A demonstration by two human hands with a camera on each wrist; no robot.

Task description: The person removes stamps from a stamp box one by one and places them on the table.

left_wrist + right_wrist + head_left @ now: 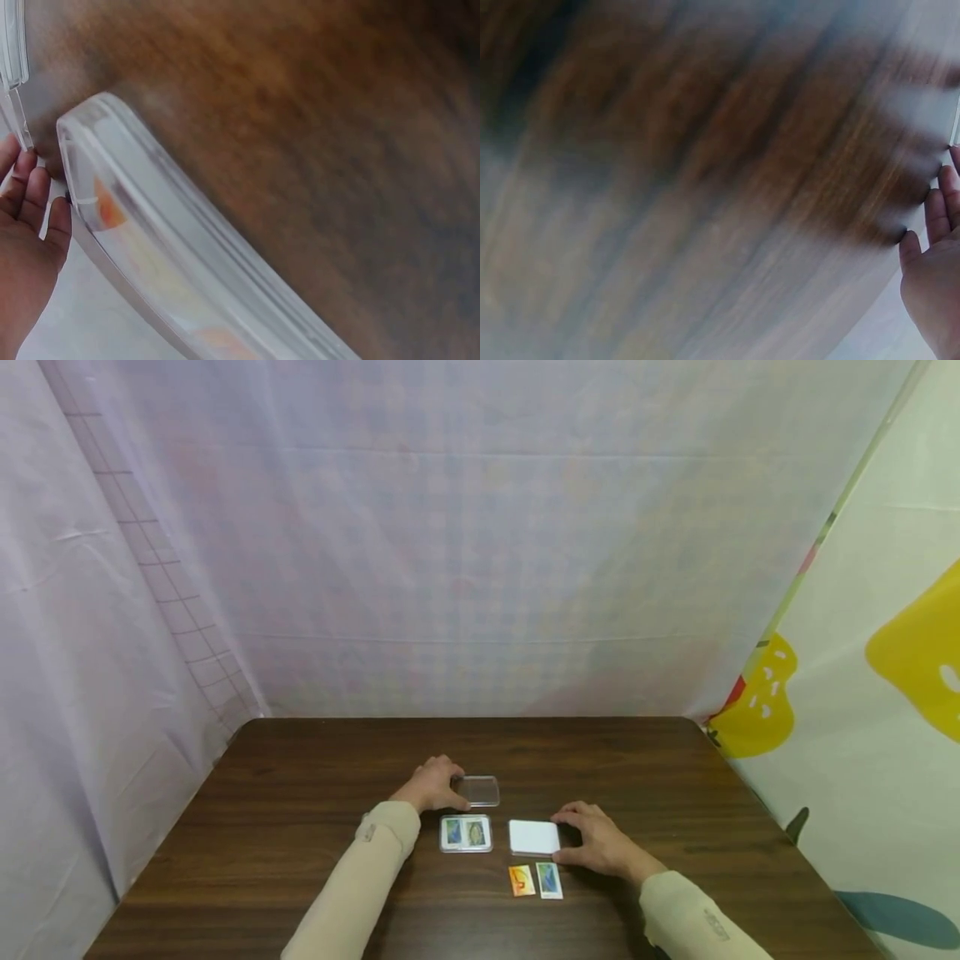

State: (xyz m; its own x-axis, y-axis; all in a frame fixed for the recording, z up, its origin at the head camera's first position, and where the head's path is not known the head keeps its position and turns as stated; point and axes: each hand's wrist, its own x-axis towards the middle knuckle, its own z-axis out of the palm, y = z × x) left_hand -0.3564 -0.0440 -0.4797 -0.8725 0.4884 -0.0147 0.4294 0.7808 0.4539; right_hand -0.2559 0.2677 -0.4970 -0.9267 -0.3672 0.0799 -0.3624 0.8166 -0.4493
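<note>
At the table's middle lies a clear plastic lid point(480, 790), its left end held between the thumb and fingers of my left hand point(433, 783). Just below the lid is a clear case point(466, 848) with two stamp-like picture cards on a white backing. My right hand point(596, 841) grips the right end of another clear case holding a white insert point(534, 837), thumb at the near corner and fingers at the far one. Nearer the front lie an orange stamp-like card point(522, 881) and a blue-green stamp-like card point(550, 881), side by side.
Everything lies on a dark brown wooden table point(315, 860). Pale curtains hang behind its far edge point(480, 568) and on the left point(60, 693). A white curtain with yellow shapes point(862, 777) hangs at the right.
</note>
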